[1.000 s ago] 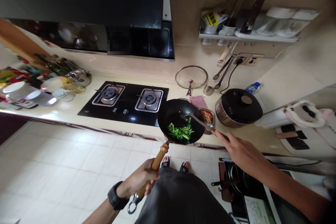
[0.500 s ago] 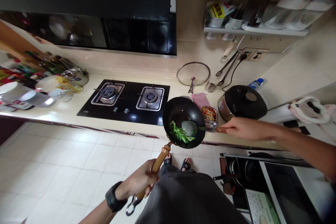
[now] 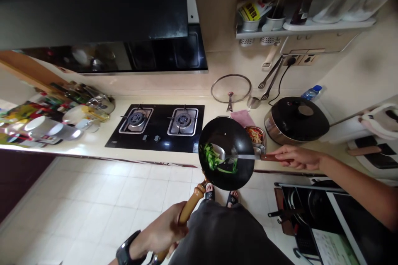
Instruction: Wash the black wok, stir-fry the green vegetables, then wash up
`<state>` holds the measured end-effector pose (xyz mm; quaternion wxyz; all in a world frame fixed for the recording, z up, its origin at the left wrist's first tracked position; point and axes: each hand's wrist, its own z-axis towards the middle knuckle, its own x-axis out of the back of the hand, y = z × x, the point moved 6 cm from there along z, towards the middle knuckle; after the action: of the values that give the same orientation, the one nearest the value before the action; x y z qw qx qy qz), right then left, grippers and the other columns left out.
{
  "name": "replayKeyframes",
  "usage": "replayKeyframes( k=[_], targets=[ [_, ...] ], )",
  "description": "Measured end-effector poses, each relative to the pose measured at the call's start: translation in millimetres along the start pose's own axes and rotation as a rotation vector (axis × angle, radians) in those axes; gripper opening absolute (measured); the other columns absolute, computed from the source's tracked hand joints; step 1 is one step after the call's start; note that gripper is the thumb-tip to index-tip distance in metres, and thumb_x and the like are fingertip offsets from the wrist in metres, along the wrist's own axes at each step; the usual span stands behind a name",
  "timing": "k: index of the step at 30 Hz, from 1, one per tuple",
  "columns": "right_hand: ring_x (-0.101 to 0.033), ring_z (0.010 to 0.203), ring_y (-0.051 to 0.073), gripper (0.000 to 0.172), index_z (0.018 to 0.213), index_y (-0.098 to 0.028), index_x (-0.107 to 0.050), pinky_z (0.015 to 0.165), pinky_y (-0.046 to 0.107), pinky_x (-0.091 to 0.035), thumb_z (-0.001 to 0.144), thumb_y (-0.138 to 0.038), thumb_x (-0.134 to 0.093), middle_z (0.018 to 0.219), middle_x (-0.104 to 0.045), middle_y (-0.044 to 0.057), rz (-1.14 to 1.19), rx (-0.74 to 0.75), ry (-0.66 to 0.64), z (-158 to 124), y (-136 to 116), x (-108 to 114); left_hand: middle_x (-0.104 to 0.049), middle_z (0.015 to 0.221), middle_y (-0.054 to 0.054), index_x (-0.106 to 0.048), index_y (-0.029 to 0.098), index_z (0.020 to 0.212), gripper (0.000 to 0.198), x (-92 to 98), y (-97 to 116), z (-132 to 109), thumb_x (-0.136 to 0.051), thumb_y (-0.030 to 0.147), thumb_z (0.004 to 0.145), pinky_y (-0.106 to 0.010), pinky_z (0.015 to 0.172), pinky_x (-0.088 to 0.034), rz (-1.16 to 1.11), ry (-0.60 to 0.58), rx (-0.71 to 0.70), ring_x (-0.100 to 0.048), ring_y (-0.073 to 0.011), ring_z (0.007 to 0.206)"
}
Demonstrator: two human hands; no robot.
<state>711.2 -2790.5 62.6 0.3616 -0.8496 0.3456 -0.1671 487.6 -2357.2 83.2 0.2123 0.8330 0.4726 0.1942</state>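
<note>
- Left hand [image 3: 163, 232]: grip closed around the wooden wok handle [image 3: 191, 207], holding a black wok [image 3: 236, 136] above the desk [image 3: 168, 159] edge.
- Right hand [image 3: 298, 157]: grip closed on a steel ladle [image 3: 242, 157], its bowl against green vegetables [image 3: 213, 158] inside the wok.

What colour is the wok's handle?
The wok handle is golden-brown wood, clearest in the head view.
</note>
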Motion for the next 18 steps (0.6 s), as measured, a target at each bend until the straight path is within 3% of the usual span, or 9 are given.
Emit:
replayKeyframes(
  k=[5, 11, 18],
  targets=[
    [-0.013, 0.047, 0.002, 0.047, 0.124, -0.022, -0.081, 0.046, 0.02, -0.006, 0.087, -0.046, -0.065, 0.068, -0.053, -0.002, 0.169, 0.021, -0.003, 1, 11, -1, -0.059, 0.065, 0.006, -0.051, 0.02, 0.108, 0.039, -2.5, 9, -6, -0.067, 0.023, 0.073, -0.023, 0.04, -0.041, 0.067, 0.0, 0.046, -0.057, -0.0131, 0.046],
    [-0.011, 0.045, -0.001, 0.057, 0.133, -0.018, -0.072, 0.04, 0.014, -0.006, 0.083, -0.043, -0.079, 0.069, -0.049, -0.005, 0.366, 0.041, -0.105, 15, 47, -16, -0.06, 0.063, 0.007, -0.049, 0.022, 0.101, 0.038, -8.3, 15, -4, -0.069, 0.022, 0.068, -0.023, 0.04, -0.041, 0.029, -0.018, 0.04, -0.055, -0.0121, 0.044],
    [-0.015, 0.043, -0.002, 0.045, 0.127, -0.021, -0.074, 0.038, 0.01, -0.01, 0.087, -0.042, -0.08, 0.071, -0.05, -0.004, 0.492, 0.044, -0.047, 3, 66, -27, -0.056, 0.053, 0.009, -0.045, 0.024, 0.089, 0.035, -24.1, 4, 15, -0.072, 0.026, 0.067, -0.02, 0.034, -0.034, -0.214, -0.102, -0.008, -0.044, -0.008, 0.034]
  ],
)
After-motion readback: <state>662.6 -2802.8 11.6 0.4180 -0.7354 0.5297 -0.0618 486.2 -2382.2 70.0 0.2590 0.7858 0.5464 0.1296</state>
